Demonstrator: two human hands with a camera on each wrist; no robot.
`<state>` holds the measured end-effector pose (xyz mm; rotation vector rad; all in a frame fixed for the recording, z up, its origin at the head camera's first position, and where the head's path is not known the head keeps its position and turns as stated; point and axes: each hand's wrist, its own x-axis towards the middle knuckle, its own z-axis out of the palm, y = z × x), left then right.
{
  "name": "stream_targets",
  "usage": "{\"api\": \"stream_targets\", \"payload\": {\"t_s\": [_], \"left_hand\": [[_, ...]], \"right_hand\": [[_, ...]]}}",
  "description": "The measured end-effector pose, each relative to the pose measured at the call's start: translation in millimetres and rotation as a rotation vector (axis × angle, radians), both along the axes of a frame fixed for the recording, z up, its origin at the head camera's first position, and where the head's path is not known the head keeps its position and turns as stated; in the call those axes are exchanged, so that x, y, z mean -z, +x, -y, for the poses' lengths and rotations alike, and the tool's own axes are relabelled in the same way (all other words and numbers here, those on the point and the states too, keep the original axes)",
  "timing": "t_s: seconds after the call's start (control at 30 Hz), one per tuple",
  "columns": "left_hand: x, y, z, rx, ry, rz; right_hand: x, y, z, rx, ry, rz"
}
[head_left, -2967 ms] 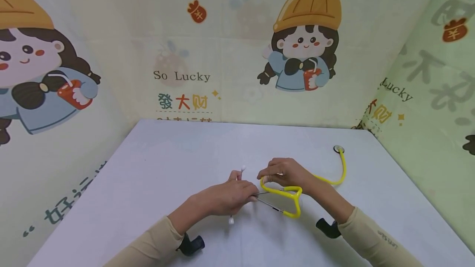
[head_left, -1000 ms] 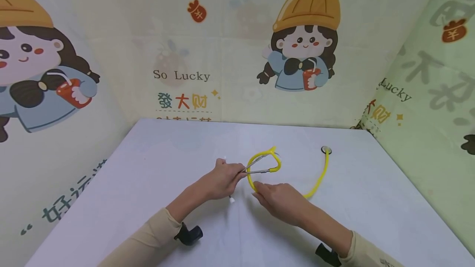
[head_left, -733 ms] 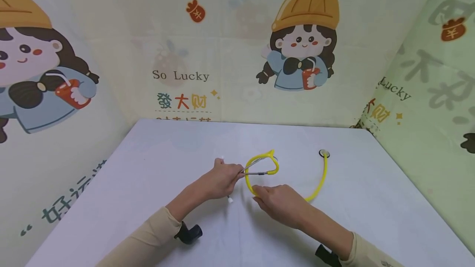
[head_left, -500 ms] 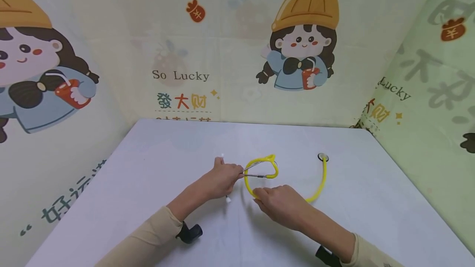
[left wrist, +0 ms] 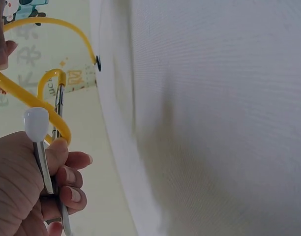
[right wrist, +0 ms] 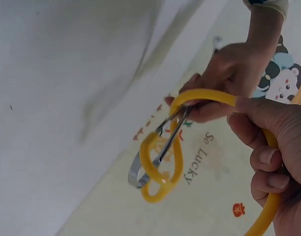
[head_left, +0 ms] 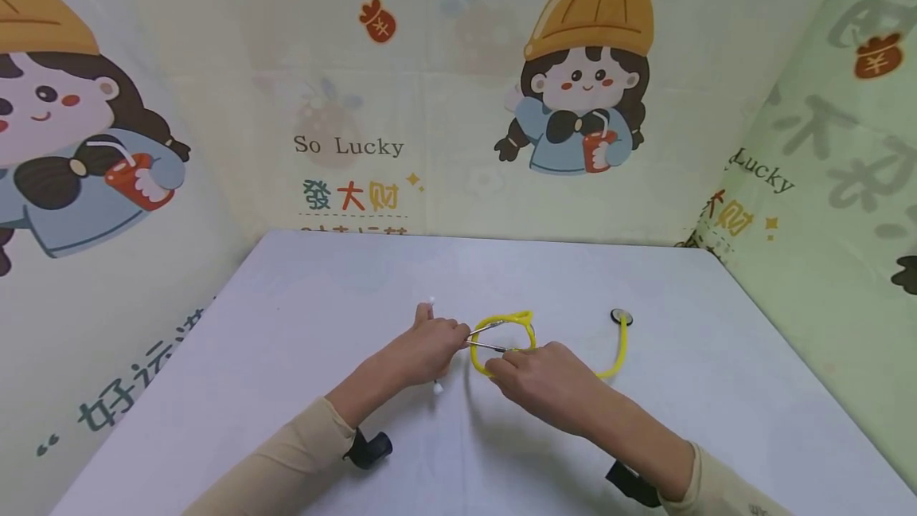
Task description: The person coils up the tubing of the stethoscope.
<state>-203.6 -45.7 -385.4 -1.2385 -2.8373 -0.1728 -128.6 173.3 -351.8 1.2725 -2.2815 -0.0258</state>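
a pale cloth backdrop (head_left: 458,205) printed with cartoon figures in orange hats and the words "so lucky" stands behind and beside a white table (head_left: 344,277), rising from its far edge and along its left and right edges. over the middle of the table i hold a yellow stethoscope (head_left: 526,317) in both hands, my shadows falling on the surface below. my left hand (head_left: 430,353) has its fingers curled round the metal ear tubes (left wrist: 59,101), thumb pressed along them. my right hand (head_left: 548,388) pinches the yellow tubing (right wrist: 204,95) between thumb and fingers, just beside my left, the two hands apart. between them the tubing bends in a loop right by the metal, just past my left fingertips; i cannot tell whether it goes fully round. the white ear tips (left wrist: 36,123) stick out on either side of my left hand. the forked end of the tubing points away from my left hand. beyond my right hand the tubing curves up to the round chestpiece (head_left: 621,317), which lies toward the far right corner, well in from the right edge. farther back along my arms come beige sleeves (head_left: 286,452), with a black device (head_left: 368,450) at each wrist.
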Motion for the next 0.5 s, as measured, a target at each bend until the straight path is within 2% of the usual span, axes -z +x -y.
{"api": "stream_targets", "payload": {"t_s": [0.27, 0.5], "left_hand": [[-3.6, 3.8, 2.1, 0.03, -0.065, -0.001], [-4.9, 9.0, 3.9, 0.107, -0.042, -0.018]], "right_hand": [[-9.5, -12.3, -7, -0.065, -0.068, -0.063], [-14.4, -25.3, -13, -0.102, -0.156, -0.047]]}}
